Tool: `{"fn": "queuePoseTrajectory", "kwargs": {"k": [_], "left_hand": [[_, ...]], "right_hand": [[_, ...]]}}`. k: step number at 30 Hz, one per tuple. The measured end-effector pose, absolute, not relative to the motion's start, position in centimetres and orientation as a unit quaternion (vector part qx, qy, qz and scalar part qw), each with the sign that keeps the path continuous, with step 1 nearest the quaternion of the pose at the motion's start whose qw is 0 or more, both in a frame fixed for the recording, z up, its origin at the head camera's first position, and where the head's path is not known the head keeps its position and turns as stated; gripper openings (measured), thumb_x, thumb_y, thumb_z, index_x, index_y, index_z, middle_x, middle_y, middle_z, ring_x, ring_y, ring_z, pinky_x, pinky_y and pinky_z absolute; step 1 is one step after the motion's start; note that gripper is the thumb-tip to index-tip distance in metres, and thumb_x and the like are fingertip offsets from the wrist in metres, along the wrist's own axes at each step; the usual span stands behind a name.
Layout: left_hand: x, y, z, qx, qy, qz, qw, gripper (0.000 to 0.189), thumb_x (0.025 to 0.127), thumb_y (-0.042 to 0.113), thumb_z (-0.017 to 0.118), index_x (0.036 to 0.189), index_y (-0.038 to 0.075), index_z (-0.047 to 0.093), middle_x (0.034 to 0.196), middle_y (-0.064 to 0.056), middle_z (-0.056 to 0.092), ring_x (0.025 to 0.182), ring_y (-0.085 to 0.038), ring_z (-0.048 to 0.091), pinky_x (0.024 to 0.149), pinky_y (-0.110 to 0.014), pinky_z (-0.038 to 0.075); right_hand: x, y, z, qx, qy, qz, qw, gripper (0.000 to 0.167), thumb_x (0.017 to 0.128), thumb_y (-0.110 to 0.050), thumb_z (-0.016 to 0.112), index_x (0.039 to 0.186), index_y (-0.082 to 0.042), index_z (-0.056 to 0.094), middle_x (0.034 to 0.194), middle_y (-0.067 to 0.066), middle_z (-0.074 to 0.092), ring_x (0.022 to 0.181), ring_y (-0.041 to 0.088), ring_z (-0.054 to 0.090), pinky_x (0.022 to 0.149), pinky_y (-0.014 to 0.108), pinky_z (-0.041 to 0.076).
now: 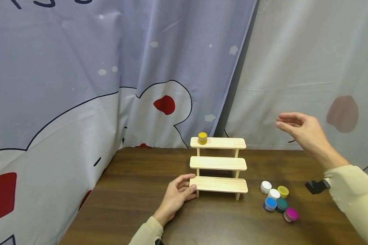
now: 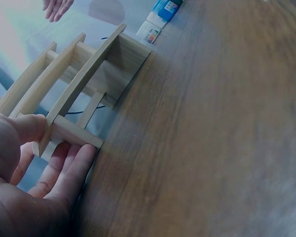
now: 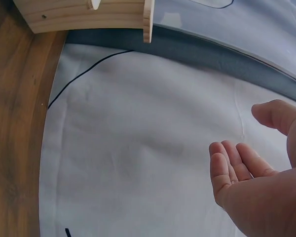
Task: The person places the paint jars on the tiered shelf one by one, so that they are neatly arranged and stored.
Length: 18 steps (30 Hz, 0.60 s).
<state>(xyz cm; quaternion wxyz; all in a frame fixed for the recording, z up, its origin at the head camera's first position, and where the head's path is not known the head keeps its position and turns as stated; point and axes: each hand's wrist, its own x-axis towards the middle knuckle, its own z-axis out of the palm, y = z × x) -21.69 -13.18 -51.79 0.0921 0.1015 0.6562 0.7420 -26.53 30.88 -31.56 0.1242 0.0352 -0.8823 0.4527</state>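
Note:
A three-tier wooden display stand (image 1: 218, 163) stands upright on the table. My left hand (image 1: 177, 194) holds the left end of its lowest shelf; in the left wrist view the thumb lies at the shelf board (image 2: 81, 91) and the fingers touch the side support. One small yellow paint jar (image 1: 202, 138) sits at the left end of the top shelf. My right hand (image 1: 303, 132) is raised in the air to the right of the stand, fingers loosely bent and holding nothing. In the right wrist view, a gap shows between the thumb and the fingers (image 3: 237, 163).
Several small paint jars stand grouped right of the stand: two white ones, a yellow one (image 1: 283, 191), a blue one (image 1: 270, 204), a dark green one (image 1: 281, 205) and a magenta one (image 1: 291, 215). Printed curtains (image 1: 171, 41) hang behind and left of the brown table (image 1: 135, 190).

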Motion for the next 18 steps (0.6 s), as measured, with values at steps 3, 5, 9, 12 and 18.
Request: {"fn": "queuePoseTrajectory", "kwargs": {"k": [3, 5, 9, 12, 18], "left_hand": [[-21.7, -13.2, -51.8, 0.1, 0.656, 0.742, 0.092, 0.047, 0.105, 0.008, 0.079, 0.15, 0.005, 0.066, 0.113, -0.016, 0.073, 0.102, -0.025, 0.076, 0.096, -0.046, 0.069], [-21.7, -13.2, -51.8, 0.1, 0.656, 0.742, 0.093, 0.046, 0.105, 0.008, 0.08, 0.15, 0.005, 0.067, 0.113, -0.015, 0.072, 0.102, -0.025, 0.076, 0.096, -0.046, 0.069], [-21.7, -13.2, -51.8, 0.1, 0.654, 0.744, 0.092, 0.046, 0.105, 0.007, 0.08, 0.149, 0.005, 0.067, 0.112, -0.014, 0.072, 0.102, -0.024, 0.076, 0.096, -0.045, 0.069], [-21.7, -13.2, -51.8, 0.101, 0.655, 0.744, 0.092, 0.046, 0.105, 0.007, 0.08, 0.149, 0.005, 0.067, 0.112, -0.014, 0.072, 0.101, -0.024, 0.076, 0.096, -0.046, 0.069], [-21.7, -13.2, -51.8, 0.1, 0.655, 0.743, 0.093, 0.046, 0.105, 0.007, 0.08, 0.149, 0.005, 0.067, 0.111, -0.013, 0.071, 0.101, -0.023, 0.076, 0.096, -0.046, 0.069]], "right_hand": [[-26.2, 31.3, -31.8, 0.03, -0.886, 0.447, 0.123, 0.068, 0.106, -0.054, 0.075, 0.154, -0.009, 0.062, 0.115, -0.038, 0.067, 0.106, -0.022, 0.062, 0.085, 0.002, 0.047], [-26.0, 31.6, -32.1, 0.028, -0.886, 0.447, 0.122, 0.066, 0.106, -0.053, 0.075, 0.154, -0.009, 0.062, 0.115, -0.039, 0.067, 0.105, -0.023, 0.062, 0.085, 0.002, 0.047], [-25.6, 32.1, -32.4, 0.034, -0.886, 0.446, 0.124, 0.062, 0.106, -0.051, 0.077, 0.151, -0.01, 0.064, 0.116, -0.038, 0.068, 0.105, -0.022, 0.063, 0.083, 0.002, 0.048], [-25.3, 32.3, -32.6, 0.034, -0.888, 0.44, 0.127, 0.062, 0.105, -0.053, 0.077, 0.149, -0.011, 0.066, 0.115, -0.038, 0.068, 0.104, -0.021, 0.064, 0.082, 0.003, 0.048], [-24.9, 32.5, -32.8, 0.03, -0.893, 0.43, 0.126, 0.065, 0.105, -0.056, 0.076, 0.149, -0.01, 0.065, 0.114, -0.04, 0.068, 0.103, -0.021, 0.064, 0.083, 0.002, 0.047]]}}
